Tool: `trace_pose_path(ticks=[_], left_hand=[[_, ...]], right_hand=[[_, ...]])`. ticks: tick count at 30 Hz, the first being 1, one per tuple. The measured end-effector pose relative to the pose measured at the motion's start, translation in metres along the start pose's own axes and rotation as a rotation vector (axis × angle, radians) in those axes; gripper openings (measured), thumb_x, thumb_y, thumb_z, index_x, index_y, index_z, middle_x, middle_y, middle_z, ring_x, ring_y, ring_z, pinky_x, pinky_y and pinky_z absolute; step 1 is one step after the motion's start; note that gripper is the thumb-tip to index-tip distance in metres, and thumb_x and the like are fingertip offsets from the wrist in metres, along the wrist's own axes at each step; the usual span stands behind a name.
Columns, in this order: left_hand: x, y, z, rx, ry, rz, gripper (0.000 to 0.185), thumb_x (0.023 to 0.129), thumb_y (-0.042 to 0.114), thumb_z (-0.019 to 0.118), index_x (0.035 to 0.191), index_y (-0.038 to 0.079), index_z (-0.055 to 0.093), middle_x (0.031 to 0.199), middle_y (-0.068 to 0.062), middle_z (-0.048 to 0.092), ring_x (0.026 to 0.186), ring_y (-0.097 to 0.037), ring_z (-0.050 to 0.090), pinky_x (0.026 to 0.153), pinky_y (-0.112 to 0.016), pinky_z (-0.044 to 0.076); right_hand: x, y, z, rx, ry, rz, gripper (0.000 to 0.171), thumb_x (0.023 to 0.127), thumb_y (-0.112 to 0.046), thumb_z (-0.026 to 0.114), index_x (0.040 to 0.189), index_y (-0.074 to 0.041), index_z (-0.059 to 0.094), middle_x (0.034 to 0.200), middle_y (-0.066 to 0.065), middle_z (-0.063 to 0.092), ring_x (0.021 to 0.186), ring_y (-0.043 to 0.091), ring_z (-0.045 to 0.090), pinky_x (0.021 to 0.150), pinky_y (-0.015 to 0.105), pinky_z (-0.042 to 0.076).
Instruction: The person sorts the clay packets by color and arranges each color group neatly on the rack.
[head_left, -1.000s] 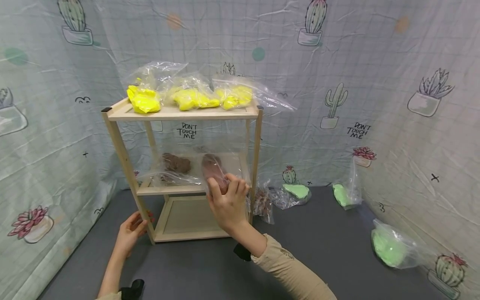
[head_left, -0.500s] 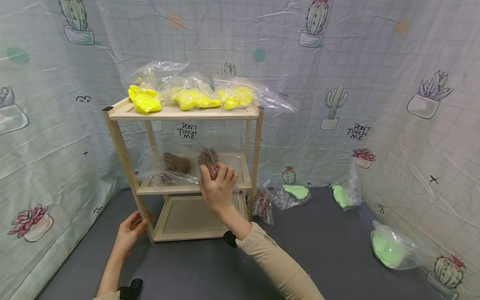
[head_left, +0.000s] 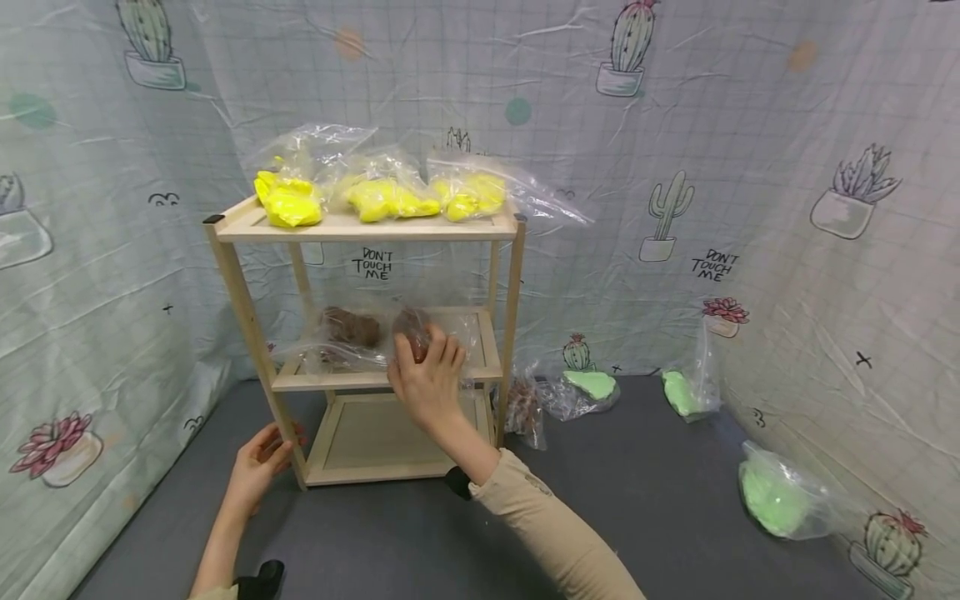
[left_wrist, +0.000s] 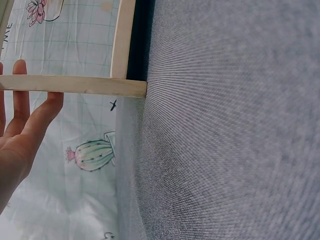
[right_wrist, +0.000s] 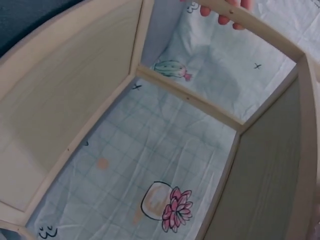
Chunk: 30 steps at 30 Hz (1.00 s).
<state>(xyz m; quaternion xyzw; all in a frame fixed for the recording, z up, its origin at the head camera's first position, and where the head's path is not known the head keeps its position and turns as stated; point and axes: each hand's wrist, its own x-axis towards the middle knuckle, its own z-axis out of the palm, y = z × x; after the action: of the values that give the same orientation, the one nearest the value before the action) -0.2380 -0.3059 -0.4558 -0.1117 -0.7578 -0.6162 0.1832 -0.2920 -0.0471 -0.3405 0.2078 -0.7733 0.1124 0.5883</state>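
The wooden rack (head_left: 360, 333) anchors everything. The left hand (head_left: 258, 467) rests with straight, relaxed fingers against its front left leg low down — apparently to steady it. The right hand (head_left: 427, 379) curls its fingers round a clear bag of brown clay (head_left: 415, 332) on the middle shelf, beside another brown bag (head_left: 348, 329) (yellow bags (head_left: 375, 196) sit on top).

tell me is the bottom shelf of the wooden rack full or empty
Empty: the bottom wooden shelf shows only bare board; the clear bags of brown clay sit one shelf above.
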Motion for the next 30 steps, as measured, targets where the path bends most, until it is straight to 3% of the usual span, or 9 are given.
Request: trace_pose_path(ticks=[7,18,30], left_hand=[[-0.001,0.000,0.000,-0.006,-0.001,0.001,0.029,0.091,0.011,0.049,0.120,0.012,0.051,0.100,0.023,0.059,0.091,0.007,0.058,0.067,-0.014,0.047],[-0.002,0.000,-0.001,-0.030,0.003,0.012,0.029,0.091,0.010,0.049,0.119,0.013,0.052,0.100,0.022,0.060,0.091,0.008,0.058,0.066,-0.013,0.047],[-0.001,0.000,0.001,-0.049,-0.006,0.025,0.027,0.091,0.009,0.048,0.117,0.014,0.053,0.101,0.021,0.061,0.091,0.007,0.059,0.067,-0.013,0.047]], right_hand=[[-0.009,0.006,-0.011,0.060,-0.079,-0.095,0.036,0.082,-0.037,0.056,0.109,-0.016,0.045,0.116,0.017,0.037,0.087,0.026,0.036,0.069,0.036,0.026],[-0.024,0.022,-0.023,0.083,-0.138,-0.217,0.035,0.093,-0.027,0.040,0.122,-0.010,0.045,0.124,0.014,0.048,0.102,0.023,0.051,0.086,0.043,0.034],[-0.020,0.032,-0.024,0.104,-0.279,-0.222,0.036,0.088,-0.032,0.051,0.119,-0.015,0.043,0.125,0.008,0.048,0.102,0.017,0.056,0.090,0.047,0.033]])
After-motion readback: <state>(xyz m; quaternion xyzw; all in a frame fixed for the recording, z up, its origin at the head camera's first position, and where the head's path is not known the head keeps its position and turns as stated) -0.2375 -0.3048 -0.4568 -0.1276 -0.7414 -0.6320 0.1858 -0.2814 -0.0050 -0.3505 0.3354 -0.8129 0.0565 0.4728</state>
